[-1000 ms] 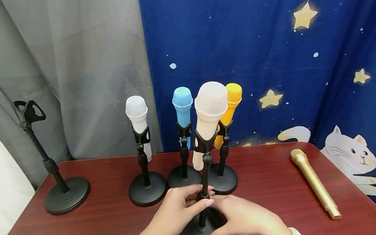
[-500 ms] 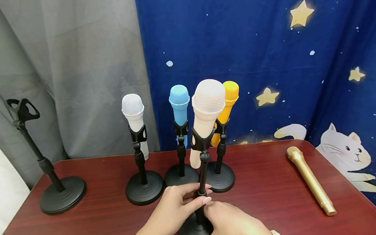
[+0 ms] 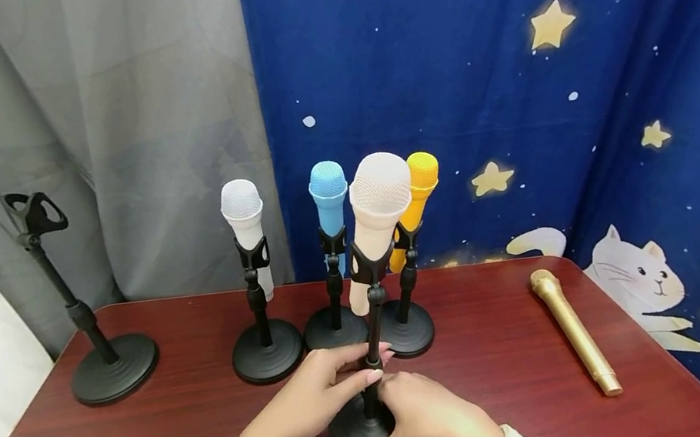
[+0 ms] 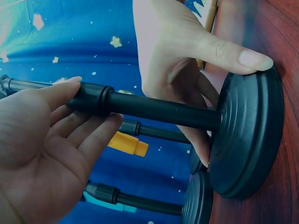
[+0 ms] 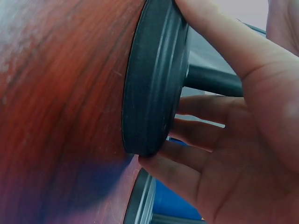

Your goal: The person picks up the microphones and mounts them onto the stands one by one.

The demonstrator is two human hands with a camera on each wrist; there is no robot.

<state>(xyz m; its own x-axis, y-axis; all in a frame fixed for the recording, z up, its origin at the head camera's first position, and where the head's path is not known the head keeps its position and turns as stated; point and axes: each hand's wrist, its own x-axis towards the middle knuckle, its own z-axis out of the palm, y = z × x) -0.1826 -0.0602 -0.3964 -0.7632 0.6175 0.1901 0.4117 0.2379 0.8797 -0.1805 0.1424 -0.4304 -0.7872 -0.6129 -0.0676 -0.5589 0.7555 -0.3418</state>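
A pale pink microphone (image 3: pixel 381 193) rests tilted in the clip of a black microphone stand (image 3: pixel 353 436) at the front middle of the table. My left hand (image 3: pixel 315 400) grips its upright at the collar, thumb on the near side and fingers behind. Lower down, my right hand (image 3: pixel 431 419) holds the round base (image 4: pixel 252 135), with the thumb on its near rim and the fingers around the far side. In the right wrist view the base (image 5: pixel 152 84) stands close against the tabletop, fingertips right at its edge.
Behind stand a white microphone (image 3: pixel 244 214), a blue microphone (image 3: pixel 328 195) and a yellow microphone (image 3: pixel 418 191), each on a black stand. A stand with a bare clip (image 3: pixel 113 370) is at the far left. A gold microphone (image 3: pixel 575 331) lies on the red-brown table (image 3: pixel 199 401) at right.
My right hand has shifted left and down, its thumb moving from above the base onto the near rim. My left hand keeps its grip on the upright. The head view has turned slightly.
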